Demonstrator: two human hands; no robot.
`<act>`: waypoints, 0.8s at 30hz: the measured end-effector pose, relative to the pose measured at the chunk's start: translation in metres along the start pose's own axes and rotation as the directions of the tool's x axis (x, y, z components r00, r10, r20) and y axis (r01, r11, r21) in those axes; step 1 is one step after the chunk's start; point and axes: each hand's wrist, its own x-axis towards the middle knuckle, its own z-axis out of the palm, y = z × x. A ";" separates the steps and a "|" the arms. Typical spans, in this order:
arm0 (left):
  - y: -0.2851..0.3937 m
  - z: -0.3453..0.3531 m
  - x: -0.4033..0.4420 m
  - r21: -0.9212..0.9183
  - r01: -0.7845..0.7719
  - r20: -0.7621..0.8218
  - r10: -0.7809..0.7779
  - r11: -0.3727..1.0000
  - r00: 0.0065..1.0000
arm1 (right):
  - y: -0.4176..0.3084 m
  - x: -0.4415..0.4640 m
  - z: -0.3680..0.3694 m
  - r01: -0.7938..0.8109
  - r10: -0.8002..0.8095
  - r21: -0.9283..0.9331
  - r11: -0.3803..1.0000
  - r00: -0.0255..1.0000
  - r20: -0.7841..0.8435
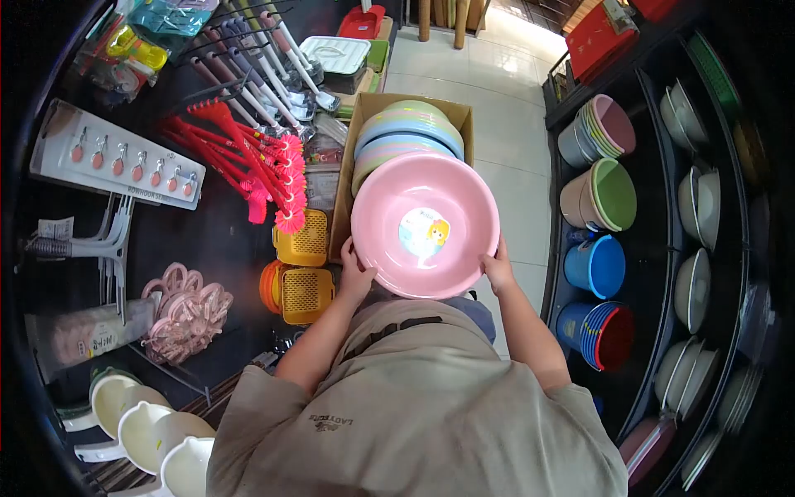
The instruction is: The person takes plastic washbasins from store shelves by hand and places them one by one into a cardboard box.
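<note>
A round pink plastic basin (381,219) with a cartoon sticker on its bottom is held in front of my body, its inside facing up. My left hand (356,277) grips the rim at the lower left, thumb over the edge. On the opposite side my right hand (498,269) grips the rim at the lower right. The fingers under the basin are partly hidden. Just beyond it stands a cardboard box (465,116) holding stacked pastel basins (410,124); the pink basin overlaps its near part.
Shelves on the right carry stacked buckets (600,195) and bowls (694,290). To the left hang red brushes (248,157), pink hangers (190,311) and a hook card (120,157). Yellow baskets (306,294) sit by the box. White pitchers (149,431) are at lower left. Tiled floor (513,190) runs ahead.
</note>
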 end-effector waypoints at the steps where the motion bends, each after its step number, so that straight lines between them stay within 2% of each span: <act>1: -0.004 0.000 0.003 0.005 0.003 0.012 -0.003 1.000 1.000 | 0.002 0.004 -0.003 -0.032 0.032 -0.033 0.999 0.999 -0.010; 3: -0.002 0.000 0.010 -0.046 0.062 0.013 -0.062 0.997 0.998 | 0.000 0.006 0.002 -0.065 0.064 -0.058 0.996 0.997 -0.032; 7: -0.007 -0.007 0.016 0.007 0.048 0.023 -0.049 0.999 0.999 | 0.010 0.014 0.005 -0.019 0.010 -0.105 0.994 0.996 -0.084; 9: -0.007 -0.009 0.014 -0.046 0.125 0.031 -0.124 0.991 0.992 | 0.009 0.013 0.006 0.001 -0.017 -0.144 0.990 0.994 -0.105; 11: -0.011 -0.010 0.016 -0.035 0.112 0.037 -0.111 0.993 0.993 | 0.005 0.012 0.004 -0.107 0.100 -0.101 0.989 0.992 -0.072; 13: -0.017 -0.012 0.017 -0.024 0.101 0.048 -0.099 0.995 0.994 | 0.004 0.010 0.005 -0.139 0.130 -0.078 0.987 0.986 -0.105; 15: -0.015 -0.011 0.017 -0.004 0.163 -0.016 -0.163 0.987 0.986 | 0.005 0.002 0.007 -0.164 0.155 -0.057 0.985 0.978 -0.137; 17: -0.023 -0.014 0.017 0.008 0.176 -0.004 -0.176 0.984 0.984 | 0.007 -0.006 0.008 -0.196 0.198 0.031 0.980 0.958 -0.208; 19: -0.028 -0.019 0.015 0.024 0.175 0.012 -0.175 0.984 0.984 | 0.007 -0.020 0.003 -0.215 0.215 0.027 0.976 0.950 -0.226; 21: -0.014 -0.018 0.002 0.068 0.310 0.024 -0.312 0.948 0.950 | 0.018 -0.039 -0.008 -0.231 0.232 0.032 0.972 0.940 -0.250; 23: -0.034 -0.026 -0.006 0.109 0.255 0.078 -0.264 0.961 0.961 | 0.038 -0.058 -0.026 -0.231 0.233 0.040 0.972 0.932 -0.278; 24: -0.052 -0.036 -0.007 0.163 0.280 0.211 -0.311 0.946 0.927 | 0.051 -0.070 -0.037 -0.220 0.229 0.062 0.973 0.926 -0.300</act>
